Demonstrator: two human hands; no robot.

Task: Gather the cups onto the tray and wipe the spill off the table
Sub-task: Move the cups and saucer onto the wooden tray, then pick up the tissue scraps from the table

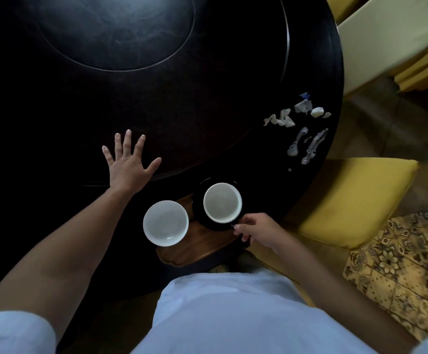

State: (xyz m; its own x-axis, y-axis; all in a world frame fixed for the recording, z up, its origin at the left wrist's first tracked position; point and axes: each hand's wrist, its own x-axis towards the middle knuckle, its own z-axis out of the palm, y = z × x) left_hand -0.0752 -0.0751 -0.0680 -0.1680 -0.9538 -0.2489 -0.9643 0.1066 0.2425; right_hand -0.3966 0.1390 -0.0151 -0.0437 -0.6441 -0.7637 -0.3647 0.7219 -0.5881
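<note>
Two cups stand on a brown wooden tray (200, 247) at the near edge of the dark round table (207, 111). The left cup (165, 223) is white and empty. The right cup (222, 203) is black outside, white inside, and rests on a black saucer. My right hand (256, 229) pinches this cup's handle at its near right side. My left hand (128, 160) lies flat on the table, fingers spread, left of and beyond the cups. The spill (307, 145) shows as pale streaks and puddles near the table's right rim.
Crumpled white bits of paper (288, 117) lie just beyond the spill. A raised round centre disc (121, 31) fills the far part of the table. Yellow cushioned chairs (355, 205) stand close at the right, above a patterned tile floor (396, 272).
</note>
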